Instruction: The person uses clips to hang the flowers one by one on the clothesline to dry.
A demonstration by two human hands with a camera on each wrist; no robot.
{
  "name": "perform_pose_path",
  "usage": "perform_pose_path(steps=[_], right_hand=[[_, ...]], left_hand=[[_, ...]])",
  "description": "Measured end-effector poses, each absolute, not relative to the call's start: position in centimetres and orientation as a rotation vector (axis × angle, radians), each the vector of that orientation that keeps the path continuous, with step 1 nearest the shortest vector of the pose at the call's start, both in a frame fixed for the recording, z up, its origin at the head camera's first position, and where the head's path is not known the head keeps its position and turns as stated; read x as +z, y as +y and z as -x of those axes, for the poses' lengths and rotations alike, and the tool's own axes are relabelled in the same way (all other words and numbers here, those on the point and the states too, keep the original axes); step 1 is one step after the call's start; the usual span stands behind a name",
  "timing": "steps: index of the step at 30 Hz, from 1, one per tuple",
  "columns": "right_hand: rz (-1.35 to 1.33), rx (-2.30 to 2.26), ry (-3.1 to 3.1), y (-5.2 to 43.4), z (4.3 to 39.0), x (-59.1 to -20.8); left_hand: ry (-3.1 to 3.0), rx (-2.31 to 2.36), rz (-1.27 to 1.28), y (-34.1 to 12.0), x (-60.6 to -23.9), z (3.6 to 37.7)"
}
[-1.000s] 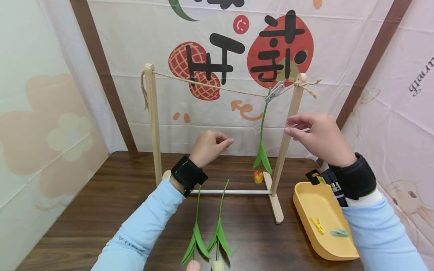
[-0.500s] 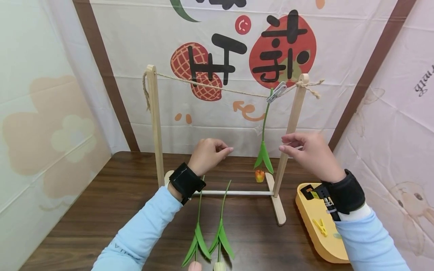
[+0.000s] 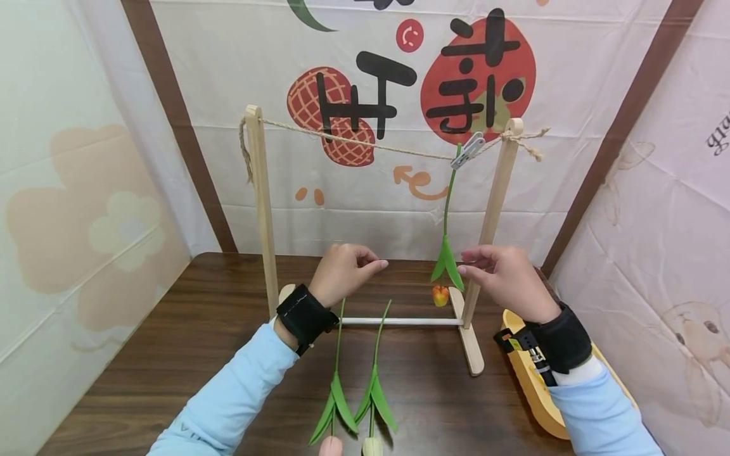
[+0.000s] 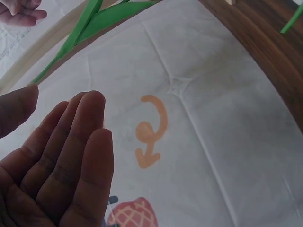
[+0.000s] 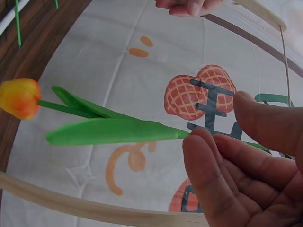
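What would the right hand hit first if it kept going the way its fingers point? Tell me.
Probably the green leaves of the hanging orange tulip; the right hand points left, fingertips beside them, though depth is unclear.

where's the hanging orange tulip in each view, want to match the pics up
Head: the hanging orange tulip dangles upside down from a clothespin on the twine, right of centre, just left of the right hand.
Left wrist: only its green leaves show at the top edge; the bloom is out of the picture.
Right wrist: it lies sideways, bloom at far left.
Shared landmark: the orange curled arrow printed on the backdrop.
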State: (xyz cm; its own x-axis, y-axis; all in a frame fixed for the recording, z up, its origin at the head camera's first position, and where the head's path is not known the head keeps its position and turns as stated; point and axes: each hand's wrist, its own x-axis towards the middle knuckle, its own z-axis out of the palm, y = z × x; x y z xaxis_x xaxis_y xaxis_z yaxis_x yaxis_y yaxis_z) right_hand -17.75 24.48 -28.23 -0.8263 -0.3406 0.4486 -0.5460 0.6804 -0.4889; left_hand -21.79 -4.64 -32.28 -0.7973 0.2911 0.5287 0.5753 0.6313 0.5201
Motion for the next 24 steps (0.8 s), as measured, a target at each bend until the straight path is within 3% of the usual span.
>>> perform_pose_path(steps=[24], right_hand=[[-0.602,0.998,-2.598,23.8,17.0,-32.1]], left_hand=[[-2.569,-0.923,0.620,-6.1,-35.0,19.7]])
